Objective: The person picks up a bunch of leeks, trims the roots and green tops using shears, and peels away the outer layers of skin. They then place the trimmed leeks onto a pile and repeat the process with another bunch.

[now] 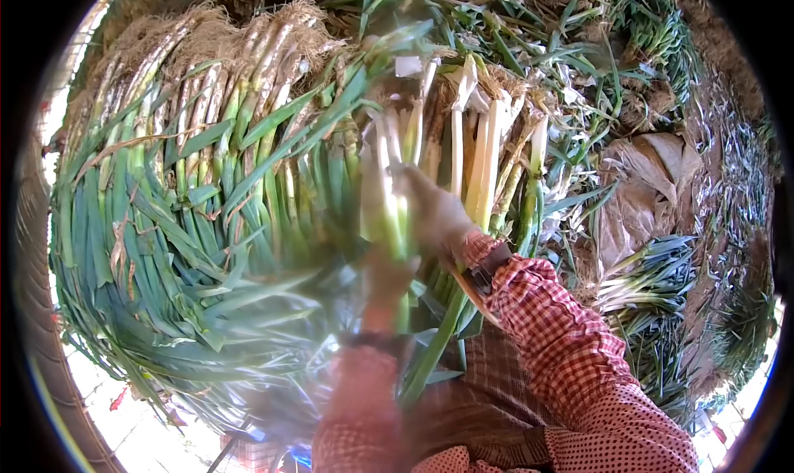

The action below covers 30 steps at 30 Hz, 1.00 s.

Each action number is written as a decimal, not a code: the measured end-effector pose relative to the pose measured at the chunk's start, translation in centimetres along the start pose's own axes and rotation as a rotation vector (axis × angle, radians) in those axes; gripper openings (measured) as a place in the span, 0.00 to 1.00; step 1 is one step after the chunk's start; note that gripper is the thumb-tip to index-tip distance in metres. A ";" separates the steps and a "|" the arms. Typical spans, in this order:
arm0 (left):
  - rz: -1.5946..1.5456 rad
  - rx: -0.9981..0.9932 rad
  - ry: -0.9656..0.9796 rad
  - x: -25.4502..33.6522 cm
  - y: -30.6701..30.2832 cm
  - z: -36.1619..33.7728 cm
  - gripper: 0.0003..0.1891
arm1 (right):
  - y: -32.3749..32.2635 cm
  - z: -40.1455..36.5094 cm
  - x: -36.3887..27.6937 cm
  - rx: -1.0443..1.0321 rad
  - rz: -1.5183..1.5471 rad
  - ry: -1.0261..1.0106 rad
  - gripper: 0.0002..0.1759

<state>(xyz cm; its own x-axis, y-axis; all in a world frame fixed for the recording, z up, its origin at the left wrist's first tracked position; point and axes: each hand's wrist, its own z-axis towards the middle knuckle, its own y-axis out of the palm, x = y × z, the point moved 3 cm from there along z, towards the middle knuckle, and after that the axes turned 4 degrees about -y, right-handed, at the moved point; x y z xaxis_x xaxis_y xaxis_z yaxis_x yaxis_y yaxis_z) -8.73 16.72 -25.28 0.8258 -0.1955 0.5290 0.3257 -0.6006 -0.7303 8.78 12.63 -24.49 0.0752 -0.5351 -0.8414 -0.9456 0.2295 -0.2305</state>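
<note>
My right hand point(434, 212) is closed round the pale stems of the leeks point(387, 155) in front of me, its fingers at the white part. Lower down, my blurred left hand point(387, 279) wraps the green part of the same leeks; its separate fingers are smeared. Peeled white leeks point(488, 159) lie just right of my right hand, roots pointing away. On the left spreads a big heap of unpeeled leeks point(198, 142), with brown roots at the top and green leaves toward me.
Loose leaves and peelings point(529, 39) litter the far side. To the right lie a crumpled brown sheet point(637, 192) and a small bunch of leeks point(649, 279). Blurred clear plastic point(273, 341) covers leaves at the lower left.
</note>
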 end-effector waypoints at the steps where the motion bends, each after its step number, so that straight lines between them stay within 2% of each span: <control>1: 0.041 0.048 -0.034 0.9 0.2 -0.2 0.28 | -0.1 0.3 0.4 0.016 -0.010 0.034 0.56; 2: 0.082 0.098 -0.064 1.8 0.4 -0.3 0.29 | -0.2 0.7 0.7 0.035 -0.020 0.064 0.56; 4: 0.133 0.163 -0.112 1.0 1.5 0.2 0.33 | 0.0 0.8 1.0 0.024 -0.071 -0.059 0.57; 6: 0.234 0.110 -0.154 -0.5 2.3 1.0 0.31 | -0.1 0.6 2.0 0.048 -0.127 -0.106 0.57; 7: 0.285 0.085 -0.174 -1.7 2.4 1.6 0.30 | -2.0 -1.0 -0.1 0.044 -0.037 0.061 0.56; 8: 0.317 0.144 -0.022 -3.1 2.2 1.9 0.24 | -3.9 -2.8 -2.4 0.053 0.050 0.228 0.55; 10: -0.061 0.045 -0.203 -1.9 -2.5 1.4 0.18 | -4.4 -3.8 -0.3 0.089 0.209 0.091 0.55; 11: 0.011 0.055 -0.171 -0.2 -5.9 0.3 0.14 | -4.3 -4.5 0.5 0.105 0.288 0.025 0.55; 12: -0.115 0.055 -0.212 -1.2 -8.0 0.0 0.14 | -4.4 -6.0 -0.6 0.009 0.186 0.101 0.56; 13: -0.195 0.082 -0.077 -1.4 -10.7 -0.5 0.14 | -4.5 -7.6 -1.7 -0.085 0.083 0.174 0.57; 14: -0.143 0.088 -0.054 -1.8 -13.0 -0.6 0.16 | -4.0 -8.6 -1.3 -0.083 0.057 0.111 0.57; 15: -0.049 0.056 -0.202 -3.4 -14.1 -0.4 0.22 | -3.5 -9.3 -0.6 -0.083 0.033 0.047 0.57; 17: 0.735 0.429 -0.099 -5.2 -13.0 -0.5 0.26 | -2.9 -9.3 0.8 -0.011 0.066 0.079 0.56; 19: 0.546 0.452 -0.041 -1.9 -10.3 -0.2 0.29 | -3.1 -8.6 0.7 0.008 0.089 0.103 0.56; 20: 0.322 0.386 0.194 -1.8 -7.7 0.8 0.27 | -3.4 -8.1 -0.2 -0.022 0.100 0.116 0.56; 21: 0.252 0.224 0.209 -0.5 -5.2 1.9 0.25 | -3.7 -7.2 -0.8 -0.050 0.106 0.124 0.55; 22: 0.177 0.303 0.352 0.8 -2.8 3.0 0.21 | -3.9 -5.8 -0.9 -0.028 0.056 0.120 0.55; 24: 0.121 0.254 0.417 4.1 0.1 5.9 0.18 | -4.0 -2.9 -0.7 0.013 -0.035 0.114 0.54; 26: 0.140 0.196 0.425 7.4 1.1 9.0 0.19 | -4.1 0.5 -0.1 0.102 -0.092 0.052 0.55; 28: -0.154 0.131 0.118 7.3 2.5 13.0 0.20 | -4.5 4.1 1.2 0.121 -0.096 0.008 0.53; 30: 0.272 0.160 0.236 7.7 2.5 14.4 0.22 | -5.3 6.8 1.2 0.087 -0.041 -0.032 0.51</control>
<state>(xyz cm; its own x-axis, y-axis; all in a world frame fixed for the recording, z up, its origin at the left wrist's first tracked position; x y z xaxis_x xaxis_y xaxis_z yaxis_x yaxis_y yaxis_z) 5.06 24.91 -29.28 0.7691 -0.5154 0.3780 0.1923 -0.3774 -0.9058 16.00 16.31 -27.57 0.1243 -0.5196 -0.8454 -0.9106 0.2786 -0.3051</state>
